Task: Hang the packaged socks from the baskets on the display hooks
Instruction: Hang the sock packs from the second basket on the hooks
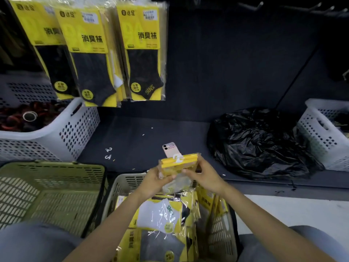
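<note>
Packaged socks, a yellow-carded pack in clear crinkly film (178,164), sit at lower centre of the frame, just above the beige slotted plastic basket (120,183) that holds more packs. The left hand (156,179) grips its left edge and the right hand (204,177) its right edge, fingers curled round the film. Its long axis runs up-frame, with the small white plastic hanger (177,158) at the far end, toward the wall. Hung yellow packs (143,53) fill the upper left. Bare dark metal display hooks (258,5) line the top right, probably an easier reach for the right hand.
</note>
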